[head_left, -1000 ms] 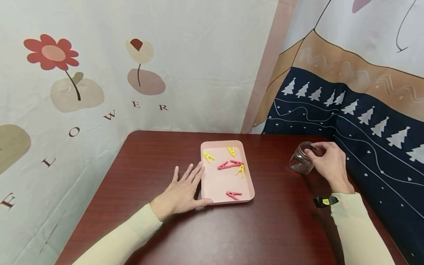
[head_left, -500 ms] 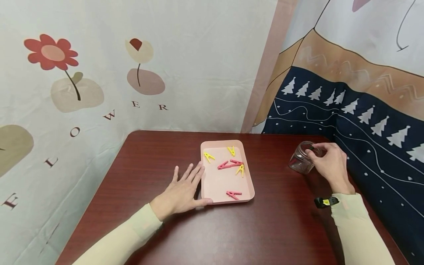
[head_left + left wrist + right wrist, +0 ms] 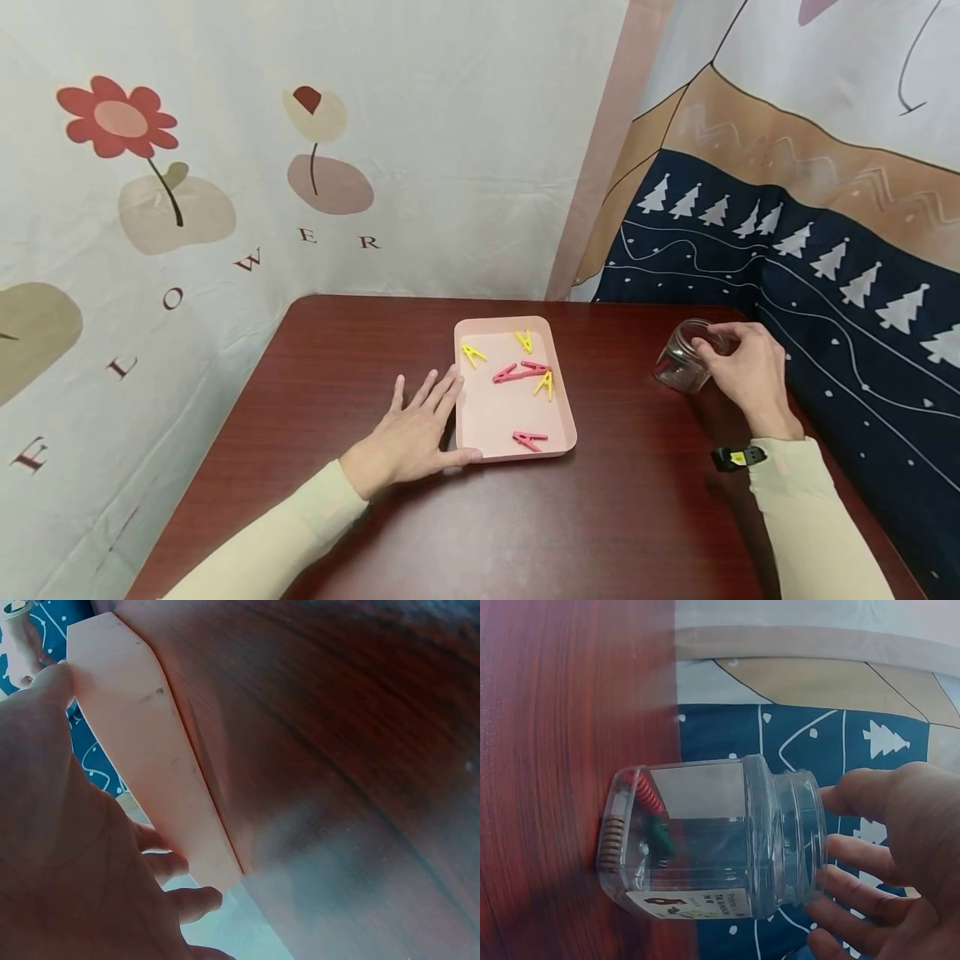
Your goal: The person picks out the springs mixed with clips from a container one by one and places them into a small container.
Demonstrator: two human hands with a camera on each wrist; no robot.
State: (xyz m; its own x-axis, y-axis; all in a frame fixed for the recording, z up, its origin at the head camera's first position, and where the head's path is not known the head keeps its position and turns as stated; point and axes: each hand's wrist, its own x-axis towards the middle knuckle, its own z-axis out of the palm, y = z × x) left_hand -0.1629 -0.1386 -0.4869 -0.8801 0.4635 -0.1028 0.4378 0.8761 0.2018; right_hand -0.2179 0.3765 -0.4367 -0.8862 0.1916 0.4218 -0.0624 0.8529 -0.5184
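Note:
My left hand point(image 3: 405, 437) lies with fingers spread along the left side of a pink tray point(image 3: 487, 433), thumb over its near-left corner. In the left wrist view, fingertips touch the tray's outer wall point(image 3: 161, 742). Small yellow clothespins point(image 3: 472, 356) and red clothespins point(image 3: 529, 440) lie in the tray. My right hand point(image 3: 746, 367) is at the mouth of a clear jar point(image 3: 705, 832), thumb and fingers parted around the rim with nothing between them. Inside the jar are a red coil point(image 3: 646, 793), a brown coil point(image 3: 611, 844) and a blurred green coil point(image 3: 660, 838).
The tray and jar stand on a dark red-brown wooden table point(image 3: 622, 508). A white flower-print cloth point(image 3: 450, 167) hangs behind, and a navy tree-print cloth point(image 3: 847, 333) borders the table on the right, close to the right hand.
Something dark green showed at the right fingertips earlier; it is gone from them, and a green coil shows inside the jar. Both hands, tray and clothespins have stayed in place.

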